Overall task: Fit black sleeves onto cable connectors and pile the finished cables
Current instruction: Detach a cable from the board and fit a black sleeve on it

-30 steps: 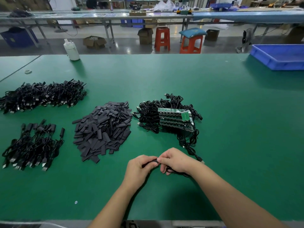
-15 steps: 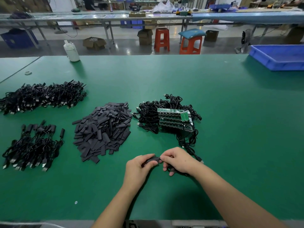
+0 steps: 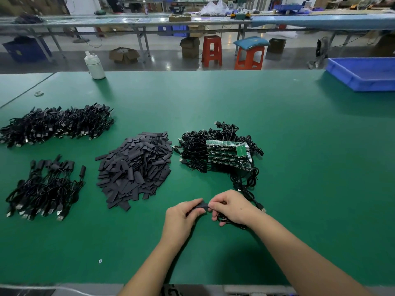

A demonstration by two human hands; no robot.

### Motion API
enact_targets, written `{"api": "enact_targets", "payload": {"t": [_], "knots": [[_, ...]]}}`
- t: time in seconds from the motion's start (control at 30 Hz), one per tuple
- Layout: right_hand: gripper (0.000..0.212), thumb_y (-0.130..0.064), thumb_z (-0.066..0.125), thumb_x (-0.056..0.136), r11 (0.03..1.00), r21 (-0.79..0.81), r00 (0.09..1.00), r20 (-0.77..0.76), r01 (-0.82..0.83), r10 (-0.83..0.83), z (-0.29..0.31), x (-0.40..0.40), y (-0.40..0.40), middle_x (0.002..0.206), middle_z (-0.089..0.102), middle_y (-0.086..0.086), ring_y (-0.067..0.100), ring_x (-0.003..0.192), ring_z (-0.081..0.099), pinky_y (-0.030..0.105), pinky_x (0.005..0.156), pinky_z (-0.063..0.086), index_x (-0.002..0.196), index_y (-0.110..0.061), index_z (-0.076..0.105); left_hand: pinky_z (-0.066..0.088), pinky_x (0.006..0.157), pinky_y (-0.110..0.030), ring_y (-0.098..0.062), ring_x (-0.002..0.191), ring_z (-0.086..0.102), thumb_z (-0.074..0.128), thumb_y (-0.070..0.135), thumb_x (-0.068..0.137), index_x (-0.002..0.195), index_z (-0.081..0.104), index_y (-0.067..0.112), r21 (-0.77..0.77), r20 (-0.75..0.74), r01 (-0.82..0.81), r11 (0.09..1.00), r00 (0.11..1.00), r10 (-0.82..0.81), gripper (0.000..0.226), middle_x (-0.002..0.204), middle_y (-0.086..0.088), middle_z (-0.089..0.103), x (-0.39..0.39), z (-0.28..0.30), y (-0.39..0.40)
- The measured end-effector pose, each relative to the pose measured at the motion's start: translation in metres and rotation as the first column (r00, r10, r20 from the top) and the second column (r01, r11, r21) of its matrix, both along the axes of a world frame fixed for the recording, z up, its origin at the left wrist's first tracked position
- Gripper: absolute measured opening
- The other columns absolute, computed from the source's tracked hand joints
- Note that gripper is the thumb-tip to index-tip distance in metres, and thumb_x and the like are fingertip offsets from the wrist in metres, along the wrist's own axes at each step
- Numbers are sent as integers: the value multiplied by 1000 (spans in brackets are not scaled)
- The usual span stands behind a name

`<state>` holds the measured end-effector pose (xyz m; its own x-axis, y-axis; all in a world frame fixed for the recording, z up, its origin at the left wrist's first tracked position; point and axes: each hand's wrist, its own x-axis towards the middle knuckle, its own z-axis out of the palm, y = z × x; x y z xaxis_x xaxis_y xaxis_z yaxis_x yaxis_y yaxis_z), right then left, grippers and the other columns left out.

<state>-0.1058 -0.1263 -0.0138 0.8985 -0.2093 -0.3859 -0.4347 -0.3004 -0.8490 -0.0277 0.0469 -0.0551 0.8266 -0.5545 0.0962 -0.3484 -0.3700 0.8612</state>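
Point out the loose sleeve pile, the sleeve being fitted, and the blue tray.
loose sleeve pile (image 3: 134,167), head view, middle of the heap
sleeve being fitted (image 3: 202,206), head view, exposed part between hands
blue tray (image 3: 350,81), head view, near wall

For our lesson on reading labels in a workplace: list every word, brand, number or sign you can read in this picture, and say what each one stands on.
No text can be read anywhere in this picture.
Green circuit boards: markings too small to read.
White bottle: no readable label.
Blue crate: no print visible.
Cardboard boxes on the floor: any print is too blurred.
Black sleeve held between left hand and right hand: plain.
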Motion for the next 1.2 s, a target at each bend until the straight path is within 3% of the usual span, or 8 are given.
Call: {"api": "enact_targets", "payload": {"t": [0.23,0.43,0.53,0.63,0.77,1.03,1.13,1.2], "knots": [[19,-17,62,97,995,84,998,-26,53,-51,3,3,9,70,71,7,15,67,69,34,65,62,84,-8,72,52,73,-18,-3,53,61,69,20,90,139,53,34,42,0,31,999,1000,-31,53,113,21,68,-2,1,2],[17,-11,61,97,988,123,995,-44,93,-89,8,6,18,71,71,10,18,66,69,33,63,60,85,-3,69,46,82,-14,-10,84,67,54,14,97,156,16,34,104,3,82,991,997,-83,72,138,24,46,-4,5,3],[17,-13,63,96,977,157,990,-37,144,-139,10,5,18,73,72,10,17,65,68,34,66,61,86,-2,72,45,76,-10,-8,73,66,49,10,99,156,7,39,43,-17,82,996,997,-81,76,139,34,40,-4,11,5],[16,-18,67,94,928,265,956,57,263,-287,13,6,19,81,75,8,20,75,68,43,82,60,86,-9,77,54,76,-25,-8,79,70,55,15,99,151,23,37,-95,-189,4,995,982,-22,65,127,37,51,-1,17,4],[13,-26,70,91,890,293,889,197,349,-414,26,12,27,95,77,-7,13,101,69,32,95,51,84,-24,81,57,85,-31,-12,97,70,59,17,98,114,69,18,-236,-427,38,971,893,-139,20,107,0,74,-7,29,-1],[12,-21,72,91,812,465,857,187,353,-479,39,21,45,77,72,-7,10,77,62,25,80,53,84,-18,81,49,68,-24,-11,71,59,71,12,89,100,72,13,-352,-454,-109,930,888,-67,11,78,-6,71,-16,47,6],[9,-22,70,92,893,321,890,227,314,-394,42,22,42,80,72,-3,11,75,59,20,72,49,92,-21,79,48,64,-15,-7,68,63,72,11,88,91,75,15,-275,-368,-62,959,929,-46,6,78,-1,74,-6,55,21],[13,-26,67,93,959,-52,923,290,279,-253,46,22,29,89,74,-9,6,78,62,17,73,47,100,-26,77,49,66,-13,-4,69,65,73,13,87,86,76,21,-152,-262,-74,986,964,32,8,80,4,76,9,58,40]]}}
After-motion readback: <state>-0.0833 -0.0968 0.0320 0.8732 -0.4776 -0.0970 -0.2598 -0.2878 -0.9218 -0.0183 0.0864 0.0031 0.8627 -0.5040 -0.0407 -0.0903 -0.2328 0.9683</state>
